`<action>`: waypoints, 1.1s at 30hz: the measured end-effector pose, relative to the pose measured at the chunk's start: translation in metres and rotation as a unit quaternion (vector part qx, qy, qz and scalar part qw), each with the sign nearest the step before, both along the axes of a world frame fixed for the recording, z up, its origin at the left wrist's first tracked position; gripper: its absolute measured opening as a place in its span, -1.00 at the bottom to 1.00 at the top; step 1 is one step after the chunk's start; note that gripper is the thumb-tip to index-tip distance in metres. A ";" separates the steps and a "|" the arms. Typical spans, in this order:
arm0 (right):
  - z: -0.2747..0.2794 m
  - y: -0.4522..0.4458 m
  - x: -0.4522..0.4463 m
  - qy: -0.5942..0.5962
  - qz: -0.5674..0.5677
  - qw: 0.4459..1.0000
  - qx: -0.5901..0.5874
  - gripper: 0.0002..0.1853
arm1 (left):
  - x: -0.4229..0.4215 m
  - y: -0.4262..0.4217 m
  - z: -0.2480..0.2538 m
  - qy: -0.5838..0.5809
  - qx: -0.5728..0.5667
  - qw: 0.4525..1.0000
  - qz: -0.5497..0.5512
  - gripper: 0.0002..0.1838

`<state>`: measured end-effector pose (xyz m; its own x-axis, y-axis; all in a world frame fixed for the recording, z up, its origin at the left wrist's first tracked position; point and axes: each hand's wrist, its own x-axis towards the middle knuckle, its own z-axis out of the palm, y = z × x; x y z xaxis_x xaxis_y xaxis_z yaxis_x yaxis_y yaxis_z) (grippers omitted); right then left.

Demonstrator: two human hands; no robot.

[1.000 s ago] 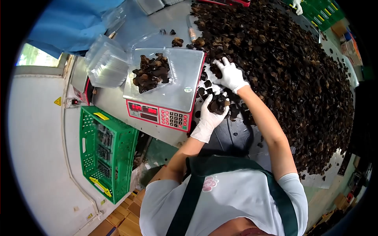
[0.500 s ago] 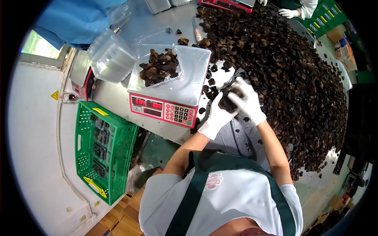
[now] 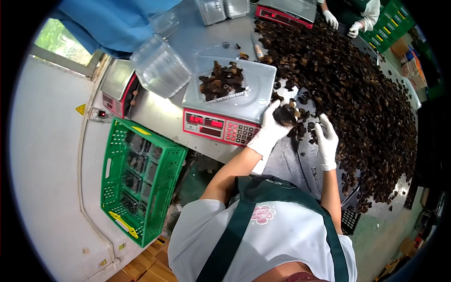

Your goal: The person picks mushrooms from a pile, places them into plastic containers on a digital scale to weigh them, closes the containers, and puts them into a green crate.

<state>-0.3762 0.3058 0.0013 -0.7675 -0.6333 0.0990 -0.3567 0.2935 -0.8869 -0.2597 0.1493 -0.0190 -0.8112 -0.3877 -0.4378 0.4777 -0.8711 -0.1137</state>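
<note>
My left hand point(image 3: 272, 127), in a white glove, is closed around a clump of dark wood ear mushrooms point(image 3: 285, 115) beside the scale's right edge. Apart from it, my white-gloved right hand point(image 3: 327, 143) is raised at the near edge of the big mushroom pile point(image 3: 347, 89), its fingers spread and nothing visible in them. On the red-framed digital scale point(image 3: 258, 77) rests a clear plastic tray point(image 3: 225, 97) heaped with the same mushrooms point(image 3: 221, 81). A few loose pieces lie between my hands and the pile.
Stacked clear trays point(image 3: 162, 66) stand left of the scale, near a second scale point(image 3: 117, 84). Below is a green crate point(image 3: 162, 188) with filled packs. A knife point(image 3: 257, 47) lies behind the scale. Across the table are another scale point(image 3: 284, 18) and a co-worker's gloved hands point(image 3: 330, 19).
My hands have come apart: the left keeps the mushroom clump, while the right has drawn away to the right and opened. The whole view has shifted, moving the scale rightward in the picture.
</note>
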 end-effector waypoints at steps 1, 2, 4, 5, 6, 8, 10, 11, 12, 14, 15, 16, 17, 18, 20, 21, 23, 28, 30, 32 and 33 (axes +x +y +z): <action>0.001 0.002 0.002 -0.020 0.003 1.000 -0.007 -0.57 | 0.010 -0.009 0.028 0.010 -0.033 0.998 0.043 -0.76; 0.002 0.004 0.005 -0.039 0.004 0.999 -0.014 -0.55 | 0.018 -0.024 0.045 -0.049 -0.063 0.994 0.074 -0.79; 0.006 0.006 0.016 -0.057 -0.004 0.998 -0.020 -0.57 | 0.038 -0.062 0.058 -0.046 -0.137 0.983 0.111 -0.80; 0.006 0.007 0.021 -0.076 -0.010 0.997 -0.011 -0.58 | 0.047 -0.080 0.066 -0.076 -0.179 0.972 0.133 -0.81; 0.006 0.007 0.027 -0.096 -0.016 0.995 -0.001 -0.58 | 0.056 -0.097 0.074 -0.105 -0.221 0.957 0.154 -0.81; -0.001 0.005 0.036 -0.060 -0.019 0.998 0.016 -0.60 | 0.070 -0.132 0.052 -0.259 -0.516 0.774 0.259 -0.79; -0.009 -0.001 0.045 -0.078 -0.015 0.997 0.000 -0.61 | 0.086 -0.155 0.049 -0.499 -0.783 0.318 0.194 -0.71; -0.009 -0.006 0.051 -0.091 -0.020 0.996 0.007 -0.62 | 0.096 -0.166 0.041 -0.504 -0.844 0.157 0.096 -0.68; -0.009 -0.011 0.056 -0.114 -0.022 0.993 0.004 -0.62 | 0.102 -0.171 0.035 -0.491 -0.871 -0.011 -0.003 -0.65; -0.021 -0.022 0.060 -0.100 -0.016 0.995 -0.006 -0.63 | 0.107 -0.180 0.021 -0.468 -0.883 0.015 -0.038 -0.56; -0.021 -0.031 0.061 -0.101 -0.019 0.995 -0.011 -0.63 | 0.109 -0.182 0.027 -0.456 -0.887 0.014 -0.068 -0.52; -0.020 -0.037 0.063 -0.086 -0.014 0.996 0.000 -0.63 | 0.112 -0.180 0.036 -0.445 -0.890 0.015 -0.102 -0.49; -0.020 -0.043 0.065 -0.072 -0.008 0.997 0.012 -0.64 | 0.115 -0.181 0.047 -0.442 -0.885 0.024 -0.142 -0.38; -0.017 -0.052 0.067 -0.063 -0.003 0.998 0.003 -0.65 | 0.118 -0.184 0.057 -0.441 -0.886 0.023 -0.143 -0.38; -0.013 -0.068 0.068 -0.039 0.005 0.999 0.006 -0.66 | 0.127 -0.192 0.078 -0.390 -0.893 0.168 -0.147 -0.29; -0.009 -0.076 0.068 -0.044 0.010 0.999 0.001 -0.66 | 0.130 -0.195 0.094 -0.392 -0.888 0.175 -0.165 -0.23; -0.009 -0.090 0.065 -0.002 0.025 0.999 0.024 -0.61 | 0.141 -0.209 0.101 -0.374 -0.892 0.239 -0.090 -0.36; 0.018 -0.124 0.070 -0.046 0.029 0.998 0.030 -0.63 | 0.168 -0.249 0.104 -0.435 -0.781 0.444 0.061 -0.72; 0.015 -0.134 0.068 -0.018 0.043 0.999 0.006 -0.68 | 0.180 -0.266 0.093 -0.471 -0.754 0.449 0.090 -0.71; 0.020 -0.141 0.069 0.001 0.058 0.998 0.009 -0.69 | 0.186 -0.271 0.084 -0.497 -0.703 0.501 0.087 -0.67; 0.023 -0.145 0.068 -0.021 0.070 0.997 0.037 -0.66 | 0.188 -0.277 0.075 -0.504 -0.691 0.512 0.081 -0.65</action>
